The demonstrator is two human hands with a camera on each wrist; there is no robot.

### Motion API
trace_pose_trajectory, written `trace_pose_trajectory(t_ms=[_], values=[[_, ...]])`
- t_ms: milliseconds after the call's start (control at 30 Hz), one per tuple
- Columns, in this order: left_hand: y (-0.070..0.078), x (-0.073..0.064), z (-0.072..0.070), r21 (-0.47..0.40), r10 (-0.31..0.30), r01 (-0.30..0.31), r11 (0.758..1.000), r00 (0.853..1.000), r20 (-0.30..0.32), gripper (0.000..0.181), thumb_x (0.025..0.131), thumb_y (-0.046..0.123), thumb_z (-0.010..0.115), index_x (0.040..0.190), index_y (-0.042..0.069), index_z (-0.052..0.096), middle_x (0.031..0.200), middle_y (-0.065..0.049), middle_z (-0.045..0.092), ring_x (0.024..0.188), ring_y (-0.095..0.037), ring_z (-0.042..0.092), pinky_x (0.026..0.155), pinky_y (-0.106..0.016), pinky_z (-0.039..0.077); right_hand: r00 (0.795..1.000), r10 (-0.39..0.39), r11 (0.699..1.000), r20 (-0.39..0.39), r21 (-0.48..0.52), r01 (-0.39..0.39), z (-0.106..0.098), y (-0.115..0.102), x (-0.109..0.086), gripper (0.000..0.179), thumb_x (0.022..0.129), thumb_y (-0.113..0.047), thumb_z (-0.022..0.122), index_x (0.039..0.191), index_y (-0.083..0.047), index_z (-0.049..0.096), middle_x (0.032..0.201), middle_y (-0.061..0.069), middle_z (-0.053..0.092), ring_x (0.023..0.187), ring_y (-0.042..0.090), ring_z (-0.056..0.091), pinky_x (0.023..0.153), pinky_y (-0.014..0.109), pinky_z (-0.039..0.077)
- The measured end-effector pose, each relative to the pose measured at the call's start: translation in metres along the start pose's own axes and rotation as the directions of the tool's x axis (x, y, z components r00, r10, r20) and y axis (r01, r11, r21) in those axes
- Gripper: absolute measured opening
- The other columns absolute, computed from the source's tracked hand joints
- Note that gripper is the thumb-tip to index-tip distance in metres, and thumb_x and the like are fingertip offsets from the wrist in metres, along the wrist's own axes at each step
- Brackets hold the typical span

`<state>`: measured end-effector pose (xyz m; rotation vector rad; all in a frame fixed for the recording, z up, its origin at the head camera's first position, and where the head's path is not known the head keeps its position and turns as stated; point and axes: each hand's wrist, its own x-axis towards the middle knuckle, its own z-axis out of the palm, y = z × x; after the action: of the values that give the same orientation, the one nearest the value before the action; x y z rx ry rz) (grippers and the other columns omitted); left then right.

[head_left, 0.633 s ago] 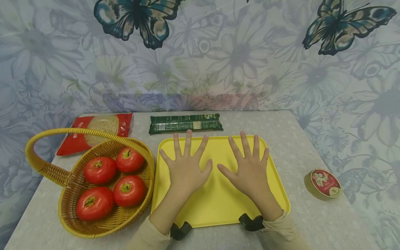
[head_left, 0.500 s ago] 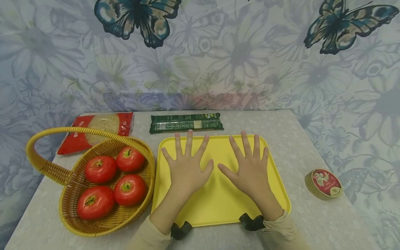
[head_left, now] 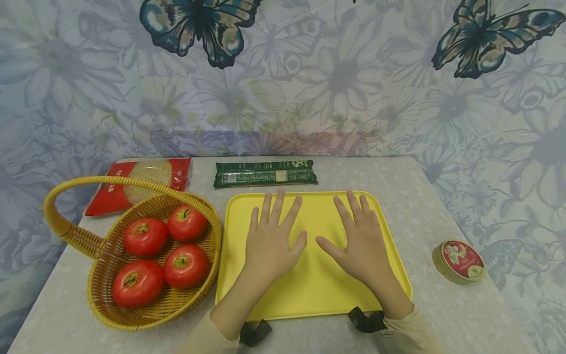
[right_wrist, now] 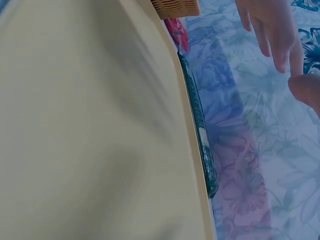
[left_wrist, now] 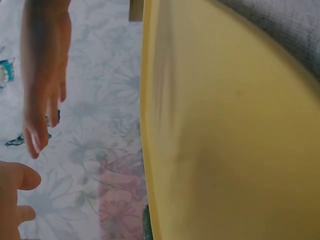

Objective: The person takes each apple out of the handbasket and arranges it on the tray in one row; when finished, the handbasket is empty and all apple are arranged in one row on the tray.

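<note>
A yellow rectangular tray [head_left: 309, 290] lies on the table. Above its left half hovers my left hand [head_left: 271, 246], fingers extended and holding nothing. My right hand [head_left: 364, 246] is held over the tray's right half, its thumb pointing toward the left one; it too carries nothing. The wrist views show both hands raised clear of the tray, with shadows on its surface. Left of the tray, close to its edge, stands a wicker basket [head_left: 216, 255] with a tall handle. Several red tomatoes [head_left: 138, 283], each with a green top, lie in it.
Behind the basket is a red bag of pale grains [head_left: 150, 177]. A long dark green packet [head_left: 265, 173] lies beyond the tray's far edge. To the right sits a round red-topped tin [head_left: 460, 260]. A floral butterfly-print backdrop [head_left: 336, 83] rises behind the table.
Both hands have shifted slightly right, and their spread fingers have drawn somewhat closer together. The whole scene sits a little further right in the head view. The objects stay in place.
</note>
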<state>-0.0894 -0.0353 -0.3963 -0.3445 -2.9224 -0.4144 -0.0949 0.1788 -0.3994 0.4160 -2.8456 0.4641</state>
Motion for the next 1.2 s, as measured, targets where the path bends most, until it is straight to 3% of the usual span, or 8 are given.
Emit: trace_pose_trajectory(t_ms=[133,367,600,700,800,967,1067,1200], values=[[0.002,-0.012,-0.008,-0.016,0.111,-0.112,0.994,0.991,-0.077,0.066,0.098,0.045,0.047,0.158,0.030,0.024,0.165,-0.004,0.025,0.152,-0.033,0.024,0.118,-0.054,0.031,1.000,0.001,0.998,0.011,0.066,-0.002,-0.001,0.012,-0.007,0.097,0.085,-0.065,0.064,0.160,-0.025,0.017,0.168,0.005,0.012,0.155,0.036,0.007,0.116,0.067,0.018],[0.004,-0.044,-0.029,-0.121,0.255,-0.284,0.951,0.944,-0.211,0.050,0.094,0.036,0.057,0.142,0.023,0.052,0.147,-0.002,0.053,0.139,-0.027,0.048,0.110,-0.046,0.044,0.997,0.021,0.973,0.072,0.226,-0.037,0.001,0.042,-0.024,0.105,0.083,-0.058,0.072,0.160,-0.024,0.010,0.168,0.005,0.012,0.155,0.033,0.006,0.114,0.070,0.018],[-0.019,-0.077,-0.049,-0.319,0.335,-0.457,0.830,0.867,-0.370,0.035,0.092,0.028,0.064,0.126,0.020,0.064,0.127,0.003,0.063,0.119,-0.018,0.060,0.101,-0.036,0.050,0.982,0.062,0.947,0.179,0.299,-0.114,0.007,0.073,-0.048,0.118,0.077,-0.048,0.082,0.160,-0.025,0.001,0.168,0.009,0.005,0.154,0.039,0.003,0.114,0.071,0.016],[-0.033,-0.088,-0.060,-0.386,0.312,-0.471,0.793,0.859,-0.406,0.033,0.093,0.026,0.065,0.125,0.018,0.064,0.124,0.002,0.064,0.115,-0.016,0.061,0.104,-0.025,0.044,0.972,0.073,0.944,0.225,0.298,-0.140,0.009,0.084,-0.060,0.123,0.075,-0.050,0.083,0.160,-0.022,-0.001,0.168,0.012,0.002,0.153,0.043,0.001,0.113,0.073,0.013],[-0.050,-0.097,-0.073,-0.416,0.251,-0.434,0.799,0.869,-0.426,0.036,0.090,0.020,0.069,0.125,0.016,0.065,0.122,-0.001,0.065,0.114,-0.017,0.060,0.107,-0.017,0.038,0.966,0.068,0.943,0.251,0.299,-0.144,0.012,0.093,-0.071,0.125,0.074,-0.051,0.083,0.161,-0.017,-0.001,0.167,0.015,0.001,0.153,0.045,0.000,0.113,0.074,0.012],[-0.087,-0.106,-0.088,-0.406,0.045,-0.197,0.892,0.934,-0.353,0.053,0.081,0.009,0.075,0.131,0.019,0.061,0.128,0.000,0.062,0.119,-0.017,0.054,0.108,-0.010,0.030,0.969,0.048,0.944,0.242,0.305,-0.123,0.016,0.105,-0.086,0.127,0.070,-0.049,0.086,0.160,-0.012,0.005,0.167,0.019,0.004,0.153,0.044,0.002,0.117,0.069,0.008],[-0.107,-0.109,-0.092,-0.385,-0.088,-0.014,0.923,0.965,-0.247,0.060,0.081,0.011,0.078,0.136,0.021,0.056,0.132,-0.002,0.058,0.124,-0.021,0.050,0.109,-0.029,0.036,0.968,0.043,0.941,0.247,0.316,-0.122,0.017,0.110,-0.092,0.129,0.069,-0.048,0.088,0.161,-0.012,0.005,0.167,0.018,0.005,0.154,0.041,0.001,0.122,0.062,0.004],[-0.126,-0.109,-0.088,-0.355,-0.177,0.115,0.928,0.973,-0.147,0.067,0.079,0.018,0.082,0.138,0.014,0.051,0.134,-0.010,0.055,0.125,-0.034,0.049,0.097,-0.060,0.039,0.965,0.026,0.927,0.259,0.354,-0.120,0.019,0.115,-0.095,0.131,0.067,-0.046,0.090,0.161,-0.012,0.004,0.167,0.018,0.003,0.153,0.043,-0.001,0.120,0.066,0.003]])
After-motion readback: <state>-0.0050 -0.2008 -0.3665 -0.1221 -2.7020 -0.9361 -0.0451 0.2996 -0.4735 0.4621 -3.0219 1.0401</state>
